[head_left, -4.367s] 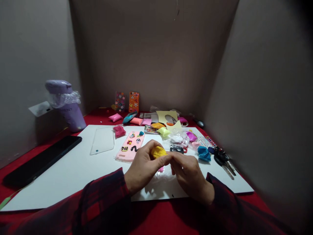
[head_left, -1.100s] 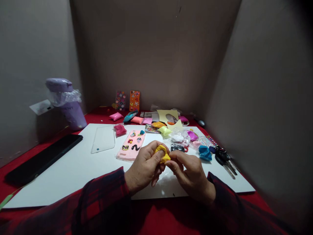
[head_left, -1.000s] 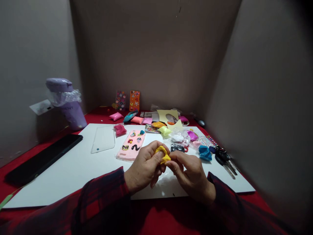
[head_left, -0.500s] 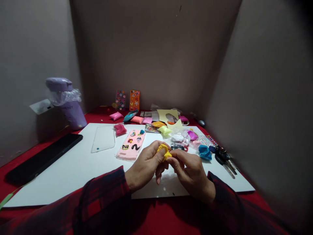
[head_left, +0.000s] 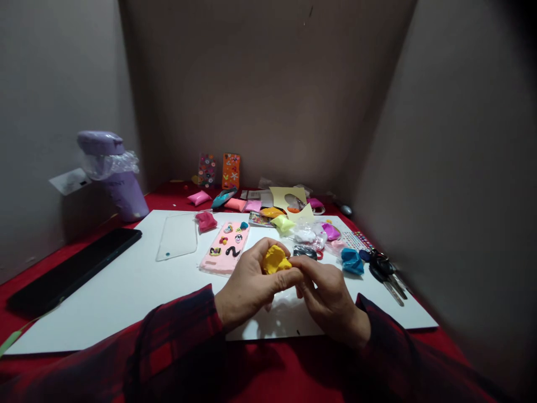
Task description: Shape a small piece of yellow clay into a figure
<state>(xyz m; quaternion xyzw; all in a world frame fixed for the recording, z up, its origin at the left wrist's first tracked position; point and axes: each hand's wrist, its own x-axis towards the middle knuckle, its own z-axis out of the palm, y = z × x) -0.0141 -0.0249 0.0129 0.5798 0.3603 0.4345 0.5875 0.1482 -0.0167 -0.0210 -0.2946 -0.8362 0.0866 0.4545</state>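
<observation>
Yellow lump [head_left: 276, 259] sits gripped between curled fingers and thumb of the left hand [head_left: 251, 282], forefinger of the right hand [head_left: 329, 294] touching its right edge (thumb hidden, pinch cannot be told); a hard tug there could tear it, perhaps dropping bits below the fingertips.

At the left of the frame we see a purple cup [head_left: 128, 193] with clear plastic wrap [head_left: 111, 164] around its upper part, and a white card [head_left: 69, 182] just left of it. Toward the lower left we find a black phone [head_left: 75, 268] lying flat. At the upper middle, an orange phone case [head_left: 231, 172] stands upright beside a see-through decorated case [head_left: 207, 172]. Right of centre we notice a pale yellow sheet [head_left: 278, 196] with a cut-out; farther right lie black-handled scissors [head_left: 382, 271].
</observation>
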